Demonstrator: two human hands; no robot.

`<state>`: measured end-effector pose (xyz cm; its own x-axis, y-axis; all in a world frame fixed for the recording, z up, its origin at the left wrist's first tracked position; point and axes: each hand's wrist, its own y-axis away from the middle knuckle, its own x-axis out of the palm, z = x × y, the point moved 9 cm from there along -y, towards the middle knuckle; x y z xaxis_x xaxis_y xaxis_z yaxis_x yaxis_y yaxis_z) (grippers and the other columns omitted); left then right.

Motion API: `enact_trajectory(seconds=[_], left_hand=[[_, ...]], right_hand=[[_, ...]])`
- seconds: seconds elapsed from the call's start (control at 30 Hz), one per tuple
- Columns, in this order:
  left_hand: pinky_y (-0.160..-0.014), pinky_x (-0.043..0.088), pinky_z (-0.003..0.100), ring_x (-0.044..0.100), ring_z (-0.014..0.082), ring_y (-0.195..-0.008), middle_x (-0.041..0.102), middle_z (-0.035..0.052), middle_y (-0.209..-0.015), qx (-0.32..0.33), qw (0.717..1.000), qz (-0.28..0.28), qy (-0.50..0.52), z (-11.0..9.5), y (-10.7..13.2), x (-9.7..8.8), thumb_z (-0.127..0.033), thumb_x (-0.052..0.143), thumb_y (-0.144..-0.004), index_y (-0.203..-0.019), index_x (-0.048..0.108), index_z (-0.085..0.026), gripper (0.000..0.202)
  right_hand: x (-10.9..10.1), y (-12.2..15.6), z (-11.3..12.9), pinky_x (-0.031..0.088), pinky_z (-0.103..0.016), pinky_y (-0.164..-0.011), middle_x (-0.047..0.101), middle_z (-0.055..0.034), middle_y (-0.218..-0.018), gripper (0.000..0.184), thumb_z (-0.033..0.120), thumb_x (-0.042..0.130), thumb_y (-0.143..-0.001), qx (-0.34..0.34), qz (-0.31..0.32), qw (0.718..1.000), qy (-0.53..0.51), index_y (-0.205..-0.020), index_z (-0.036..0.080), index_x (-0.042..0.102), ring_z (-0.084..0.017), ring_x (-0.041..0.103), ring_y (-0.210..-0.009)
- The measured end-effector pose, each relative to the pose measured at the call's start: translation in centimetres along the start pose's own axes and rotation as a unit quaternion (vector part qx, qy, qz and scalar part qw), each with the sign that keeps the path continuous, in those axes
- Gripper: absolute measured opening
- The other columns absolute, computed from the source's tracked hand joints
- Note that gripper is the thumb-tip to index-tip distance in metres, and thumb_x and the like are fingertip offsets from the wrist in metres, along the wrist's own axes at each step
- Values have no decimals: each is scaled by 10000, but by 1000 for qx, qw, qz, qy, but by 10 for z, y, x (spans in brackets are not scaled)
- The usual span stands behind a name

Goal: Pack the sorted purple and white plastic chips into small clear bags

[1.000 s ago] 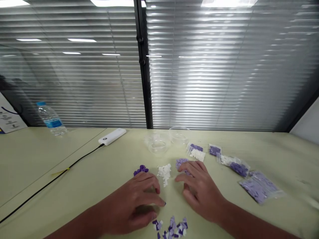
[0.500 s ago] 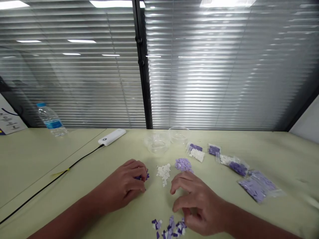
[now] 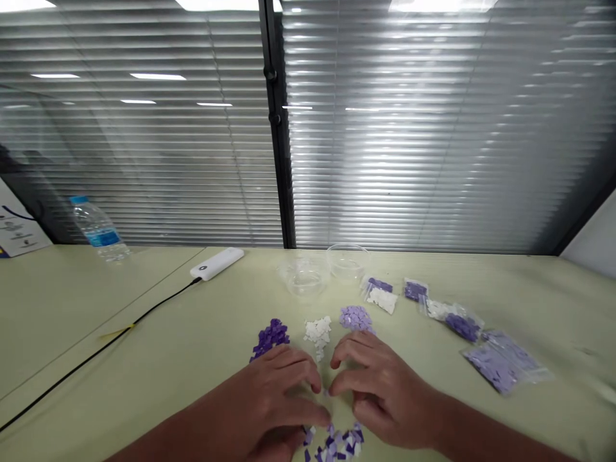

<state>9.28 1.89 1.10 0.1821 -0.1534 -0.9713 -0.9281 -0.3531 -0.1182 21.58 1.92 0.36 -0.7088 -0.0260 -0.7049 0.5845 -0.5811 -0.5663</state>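
We rest our left hand and our right hand low on the pale green tabletop, facing each other with the fingertips nearly meeting. Both hands are loosely curved and apart, and neither is clamped on anything we can see. Just below them, partly hidden by the fingers, lies a scattered pile of small flat purple and white pieces.

Our left hand is just beside a heap of dark purple flat pieces, and our right hand is just below a heap of pale lilac flat pieces. Between those two heaps sits a heap of white flat pieces.

Farther ahead stand two clear round plastic bowls. To their right lie small clear zip bags of dark purple and white pieces, a small clear bag of dark purple pieces, a clear bag of white and dark purple pieces, and a larger clear bag of lilac pieces.

On our left lie a white power bank with a black cable and a clear plastic water bottle.
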Motion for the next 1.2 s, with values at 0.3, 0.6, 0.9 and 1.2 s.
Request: enact_trajectory(seconds=[0.3,0.6,0.9,1.2], left_hand=[[-1050,419,295,555,140,-1160,638,-46,-1162,3,998,-35,-51,3,2,-2,-149,682,-805,-1227,578,-403,503],[-1048,402,278,545,117,-1146,629,-38,-1133,0,998,-40,-39,3,3,0,-154,619,-848,-1184,597,-377,404],[-1021,410,280,544,122,-1127,639,-41,-1112,11,998,-42,-42,6,4,3,-146,656,-833,-1179,596,-367,416],[-983,392,266,537,114,-1065,630,-42,-1006,19,996,-74,-42,3,6,-5,-92,682,-770,-992,631,-298,308]], right_hand=[[-3,-1,10,452,-351,-837,643,-30,-1049,444,16,510,-587,-26,18,998,-62,-923,222,714,-183,621,-959],[5,3,11,444,-345,-953,642,-10,-1109,499,1,566,-612,-23,72,995,-70,-994,253,765,-174,605,-1079],[5,0,8,456,-345,-931,646,-32,-1070,494,-33,546,-638,-17,42,998,-47,-992,239,758,-178,604,-1056],[3,-2,2,426,-382,-927,621,-42,-1102,541,-1,508,-664,17,28,999,6,-1100,242,715,-201,571,-1050]])
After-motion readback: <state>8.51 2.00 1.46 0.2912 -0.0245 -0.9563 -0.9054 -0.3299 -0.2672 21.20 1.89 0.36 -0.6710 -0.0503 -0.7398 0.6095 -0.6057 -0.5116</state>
